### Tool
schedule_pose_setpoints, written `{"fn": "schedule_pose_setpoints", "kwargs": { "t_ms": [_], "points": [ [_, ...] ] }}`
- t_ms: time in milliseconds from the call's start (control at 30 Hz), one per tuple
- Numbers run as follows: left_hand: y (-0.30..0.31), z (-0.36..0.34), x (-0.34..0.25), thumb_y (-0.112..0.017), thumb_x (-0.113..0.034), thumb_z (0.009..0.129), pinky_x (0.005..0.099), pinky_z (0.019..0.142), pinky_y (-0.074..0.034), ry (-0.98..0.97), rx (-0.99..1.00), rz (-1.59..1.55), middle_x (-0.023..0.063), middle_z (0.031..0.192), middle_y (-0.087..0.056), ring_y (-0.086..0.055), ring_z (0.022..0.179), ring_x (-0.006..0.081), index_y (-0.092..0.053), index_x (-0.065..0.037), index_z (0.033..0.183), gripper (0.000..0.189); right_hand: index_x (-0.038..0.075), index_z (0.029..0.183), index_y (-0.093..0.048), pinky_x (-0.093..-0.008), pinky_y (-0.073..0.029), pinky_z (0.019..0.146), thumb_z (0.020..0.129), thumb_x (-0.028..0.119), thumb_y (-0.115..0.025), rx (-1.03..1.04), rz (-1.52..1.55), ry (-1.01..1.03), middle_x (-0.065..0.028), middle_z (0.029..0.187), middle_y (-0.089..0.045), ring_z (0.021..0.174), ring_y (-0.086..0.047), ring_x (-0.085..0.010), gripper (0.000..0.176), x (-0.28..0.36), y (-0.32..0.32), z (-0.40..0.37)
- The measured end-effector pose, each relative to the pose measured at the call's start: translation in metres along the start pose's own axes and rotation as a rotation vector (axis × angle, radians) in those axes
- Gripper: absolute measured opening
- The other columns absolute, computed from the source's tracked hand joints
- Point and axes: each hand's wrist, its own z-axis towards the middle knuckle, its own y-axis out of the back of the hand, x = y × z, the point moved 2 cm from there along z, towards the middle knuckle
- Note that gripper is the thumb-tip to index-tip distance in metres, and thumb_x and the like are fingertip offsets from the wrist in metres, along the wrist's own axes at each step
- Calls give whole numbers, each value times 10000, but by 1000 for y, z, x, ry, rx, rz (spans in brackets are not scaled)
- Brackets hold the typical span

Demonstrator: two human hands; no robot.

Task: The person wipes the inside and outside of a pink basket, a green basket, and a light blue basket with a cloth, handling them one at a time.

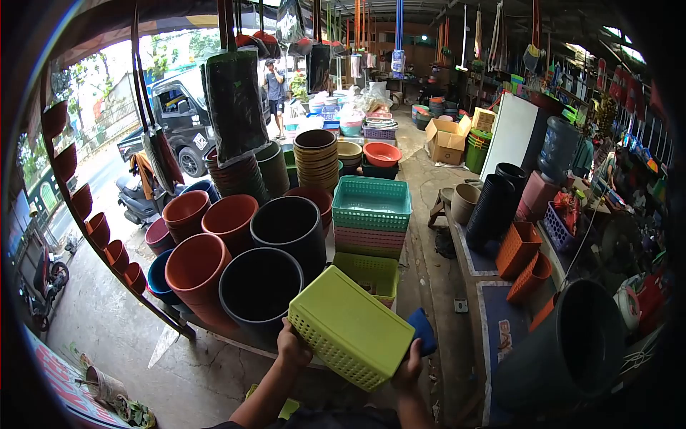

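Note:
A lime-green plastic basket (351,322) is tilted between my two hands, its flat solid base turned up toward me and its perforated side facing down. My left hand (293,348) is closed on the near left edge, with the fingers partly hidden. On the right end, my right hand (409,368) grips the basket, and a blue piece that looks like cloth (424,331) sticks out behind that hand. Just beyond the held basket stands another lime-green basket (366,275). Behind it rises a stack of baskets with a teal one (371,202) on top.
Large black pots (261,289) and terracotta-coloured pots (198,275) crowd the left. To the right are a big dark bin (564,350), orange baskets (519,250) and a water jug (556,150). Packaged goods (234,104) hang overhead. A person (274,93) stands near a parked vehicle (187,121).

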Motion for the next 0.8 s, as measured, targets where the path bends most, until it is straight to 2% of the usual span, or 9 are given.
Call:
{"fn": "schedule_pose_setpoints", "kwargs": {
  "t_ms": [100,200,367,467,567,633,700,767,800],
  "points": [
    [-9,-8,3,-186,-493,1042,442,981,-474,-51,6,46,145,1187,-613,-598,1082,307,-526,-32,1252,609,-41,1196,-601,-343,-509,907,1017,371,-465,-7,93,-166,-125,1152,-652,1045,-643,-219,469,29,10,19],
    [-15,-10,5,-200,-517,1035,418,906,-521,-105,-4,143,158,1092,-643,-643,973,285,-554,-10,1199,640,-50,1183,-608,-308,-537,805,993,343,-533,98,-386,-416,-101,1055,-691,917,-684,-192,444,42,33,35],
    [-24,-15,36,-264,-452,1058,306,736,-529,-273,38,481,108,937,-693,-660,788,163,-625,40,1038,611,-33,1188,-613,-298,-531,779,968,424,-560,177,-522,-652,-116,1059,-686,918,-668,-178,510,18,23,61],
    [-29,-14,40,-257,-450,1060,283,736,-520,-358,62,560,93,918,-694,-651,774,144,-631,40,1022,617,-31,1213,-601,-304,-515,818,965,455,-557,170,-260,-496,-121,1078,-673,983,-640,-169,547,40,-31,77],
    [-38,-21,47,-254,-440,1063,264,723,-514,-429,82,569,81,893,-694,-647,761,127,-638,35,1002,614,-12,1261,-575,-329,-495,871,975,385,-544,83,-582,-266,-165,1178,-633,1016,-637,-210,489,52,-48,92],
    [-48,-20,44,-261,-441,1062,258,708,-511,-449,68,473,75,876,-692,-644,744,120,-641,30,999,608,32,1369,-497,-403,-405,1012,924,302,-579,531,-1088,116,-180,1351,-535,1159,-577,-300,526,54,-70,97],
    [-56,-17,37,-273,-453,1058,255,661,-506,-501,31,468,59,834,-679,-627,694,109,-640,5,956,596,94,1466,-393,-465,-277,1105,842,236,-613,690,-1175,748,-164,1491,-391,1338,-403,-366,677,69,-133,55],
    [-70,-18,28,-282,-470,1053,251,619,-496,-501,40,313,42,789,-661,-605,648,103,-627,-19,895,589,87,1503,-319,-476,-147,1160,821,244,-620,950,-1675,902,-119,1551,-313,1443,-225,-362,762,69,-154,21],
    [-71,-14,24,-289,-478,1050,249,591,-488,-533,39,302,29,760,-646,-591,618,101,-612,-34,866,579,135,1507,-329,-496,-121,1170,796,266,-637,917,-1665,873,-118,1575,-266,1459,-207,-353,786,60,-145,21]
  ]
}}
